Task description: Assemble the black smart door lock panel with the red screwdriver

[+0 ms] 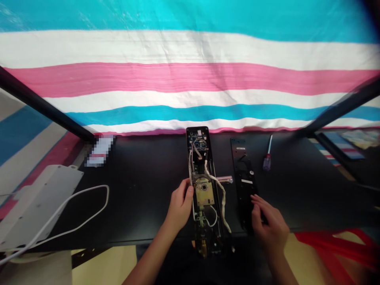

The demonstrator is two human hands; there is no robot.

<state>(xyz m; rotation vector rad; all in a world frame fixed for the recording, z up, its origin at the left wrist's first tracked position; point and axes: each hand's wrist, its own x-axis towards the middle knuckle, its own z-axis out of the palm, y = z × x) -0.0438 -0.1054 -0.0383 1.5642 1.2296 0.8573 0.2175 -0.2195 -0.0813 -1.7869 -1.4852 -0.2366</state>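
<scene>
An opened electronic door lock body (204,190), long and black, lies upright in view, its near end reaching over the table's front edge. Inside it are a circuit board (198,142), a brass-coloured square plate (204,193) and loose white wires; a metal lever handle (225,179) sticks out to its right. My left hand (181,204) grips the lock's left side, thumb on the rim. My right hand (270,223) is at the lower right edge of a flat black cover plate (245,182), fingertips on or just over it, thumb apart from the fingers.
A screwdriver (267,156) with a purple handle lies right of the plate on the black table (142,170). At left are a pixelated item (100,151) and a grey-white box (44,206) with a white cable (92,215). A striped sheet hangs behind; a red stool (335,249) stands at lower right.
</scene>
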